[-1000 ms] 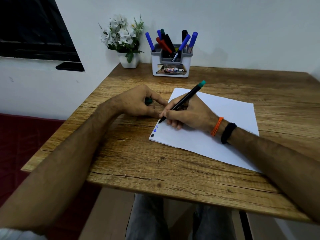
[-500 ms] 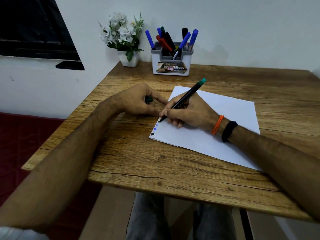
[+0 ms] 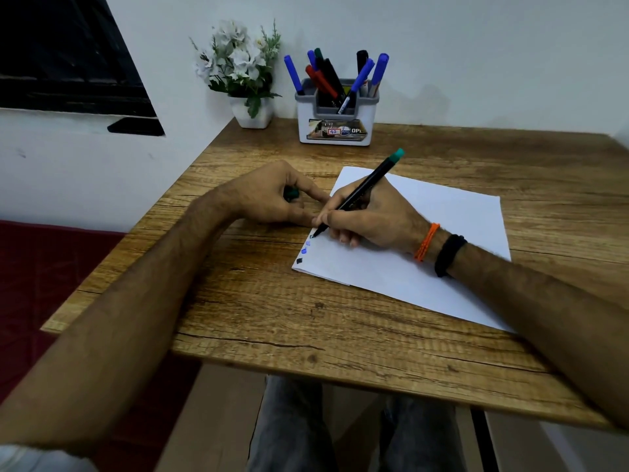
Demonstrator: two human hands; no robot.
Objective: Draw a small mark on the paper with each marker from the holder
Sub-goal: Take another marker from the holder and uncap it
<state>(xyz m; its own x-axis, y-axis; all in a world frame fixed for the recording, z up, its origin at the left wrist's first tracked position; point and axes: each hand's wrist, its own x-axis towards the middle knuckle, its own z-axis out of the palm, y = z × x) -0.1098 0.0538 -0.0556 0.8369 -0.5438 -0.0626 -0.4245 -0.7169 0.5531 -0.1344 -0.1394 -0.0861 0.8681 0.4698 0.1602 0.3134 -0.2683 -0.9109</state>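
Observation:
My right hand (image 3: pixel 371 219) grips a black marker with a green end (image 3: pixel 372 180), its tip touching the left edge of the white paper (image 3: pixel 442 233). Just below the tip lie two blue marks and a black mark (image 3: pixel 299 260) in a column. My left hand (image 3: pixel 272 195) rests on the table beside the paper, closed around the marker's green cap (image 3: pixel 291 193). At the back of the table, the white and grey holder (image 3: pixel 335 120) holds several blue, red and black markers.
A white pot of white flowers (image 3: pixel 252 110) stands left of the holder against the wall. The wooden table (image 3: pixel 306 318) ends close to my body and at the left, with a dark red seat (image 3: pixel 41 267) below. A dark window is upper left.
The marker tip has stayed on the paper's left edge with only slight motion. Both hands hold their places; the view shifted slightly.

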